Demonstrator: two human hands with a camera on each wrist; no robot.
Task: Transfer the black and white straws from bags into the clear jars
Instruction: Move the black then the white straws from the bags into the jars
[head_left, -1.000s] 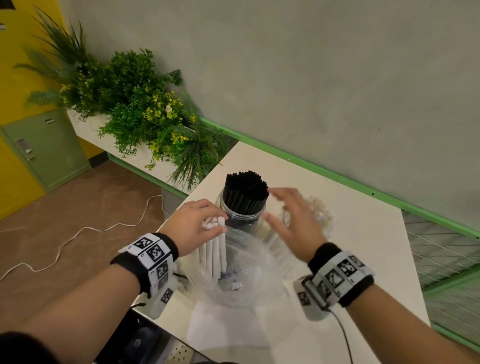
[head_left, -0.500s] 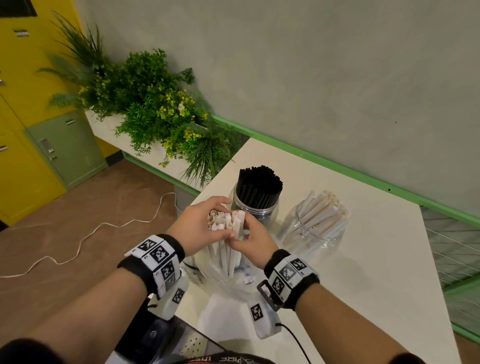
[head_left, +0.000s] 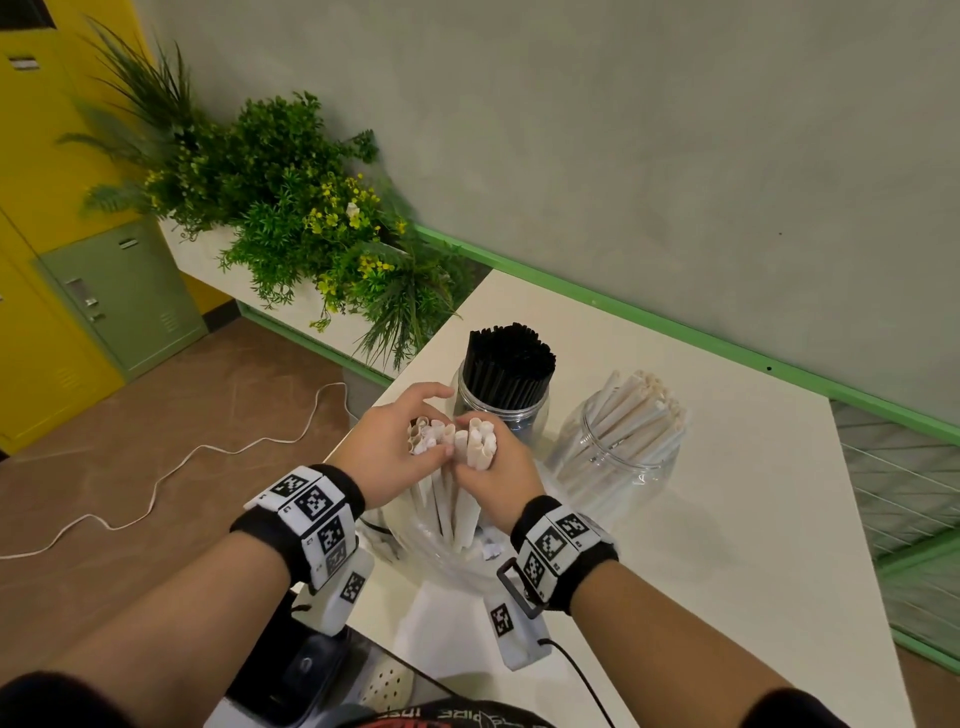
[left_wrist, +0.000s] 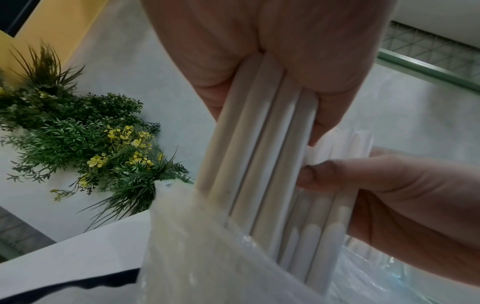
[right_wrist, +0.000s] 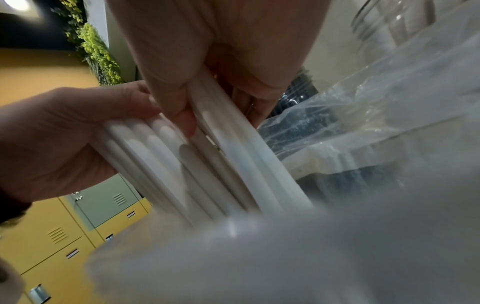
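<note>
Both hands hold white straws (head_left: 457, 467) that stand up out of a clear plastic bag (head_left: 441, 551) on the white table (head_left: 727, 519). My left hand (head_left: 395, 447) grips one cluster of them (left_wrist: 259, 144). Beside it, my right hand (head_left: 493, 467) grips another cluster (right_wrist: 233, 148). Just behind the hands stands a clear jar packed with black straws (head_left: 506, 364). To its right a second clear jar (head_left: 618, 457) holds white straws (head_left: 639, 410) leaning right. The bag (right_wrist: 363, 185) hides the straws' lower ends.
A planter of green plants with yellow flowers (head_left: 291, 208) sits behind the table's left corner. Yellow and green lockers (head_left: 104, 301) line the far left wall. A white cable (head_left: 171, 467) lies on the brown floor. A green rail (head_left: 675, 332) runs along the wall.
My right hand came in from above the jars and closed on the white straws beside my left hand. The straws have risen a little out of the bag.
</note>
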